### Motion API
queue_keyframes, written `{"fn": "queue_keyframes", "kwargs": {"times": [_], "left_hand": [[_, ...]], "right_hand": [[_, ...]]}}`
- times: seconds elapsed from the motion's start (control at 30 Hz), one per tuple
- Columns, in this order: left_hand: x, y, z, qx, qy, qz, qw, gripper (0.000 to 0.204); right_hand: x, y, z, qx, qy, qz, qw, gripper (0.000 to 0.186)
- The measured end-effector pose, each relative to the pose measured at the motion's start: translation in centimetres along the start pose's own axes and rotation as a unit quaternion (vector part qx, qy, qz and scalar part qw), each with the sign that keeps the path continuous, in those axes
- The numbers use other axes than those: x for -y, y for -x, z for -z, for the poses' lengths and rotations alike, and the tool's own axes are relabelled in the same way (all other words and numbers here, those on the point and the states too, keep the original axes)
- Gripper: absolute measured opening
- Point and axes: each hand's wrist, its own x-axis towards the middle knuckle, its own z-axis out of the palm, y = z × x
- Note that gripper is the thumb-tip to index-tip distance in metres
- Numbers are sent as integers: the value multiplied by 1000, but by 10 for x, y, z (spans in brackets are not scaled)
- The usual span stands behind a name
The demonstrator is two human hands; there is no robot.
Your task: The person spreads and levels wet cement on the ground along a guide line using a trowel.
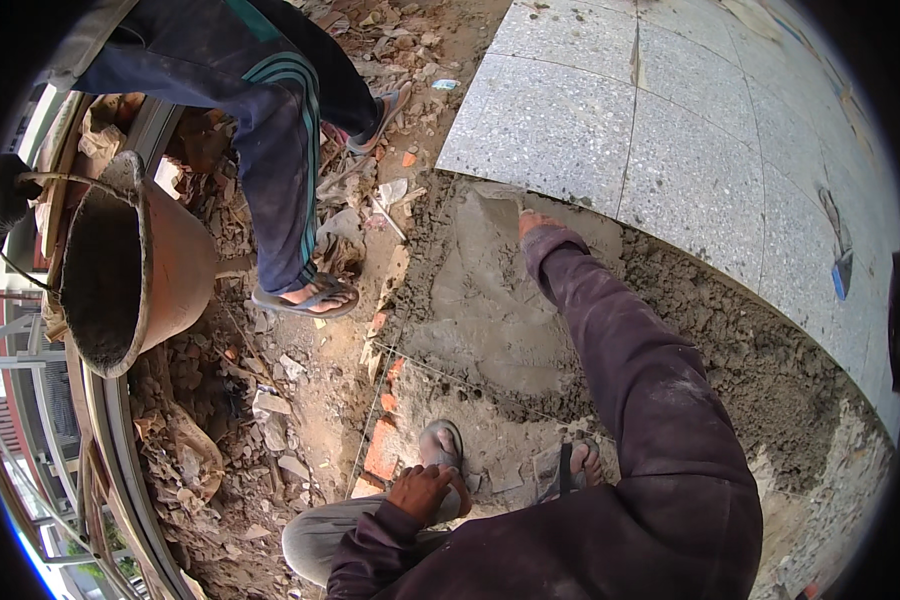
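My right hand [537, 224] is closed at the far edge of a smoothed patch of wet grey mortar [495, 310]. It grips what looks like a trowel [498, 205], whose mortar-coated flat blade lies by the corner of the laid speckled tiles [545, 125]; the handle is hidden in my fist. My left hand [420, 492] rests over my bent left leg, holding nothing, its fingers loosely laid down. Rougher, crumbly mortar [740, 340] runs along the tile edge to the right of my arm.
At left, a co-worker in dark striped trousers [280, 170] and sandals stands on rubble [260, 440], a dark hand holding a tilted mortar bucket [175, 260] by its handle. A string [375, 410] crosses near red bricks [381, 450]. A blue-ended tool [842, 272] lies on the tiles.
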Motion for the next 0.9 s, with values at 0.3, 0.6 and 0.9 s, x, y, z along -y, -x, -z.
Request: {"fn": "queue_keyframes", "kwargs": {"times": [0.3,0.6,0.9], "left_hand": [[18,-35,19,-12,0,-75,997,25],[71,-42,42,130,41,89,987,33],[124,-123,119,4,-91,-9,996,29]], "right_hand": [[-222,94,-19,40,75,-154,984,46],[-400,315,-67,-8,-155,-388,909,58],[-551,429,-122,-210,-289,-664,657,52]]}}
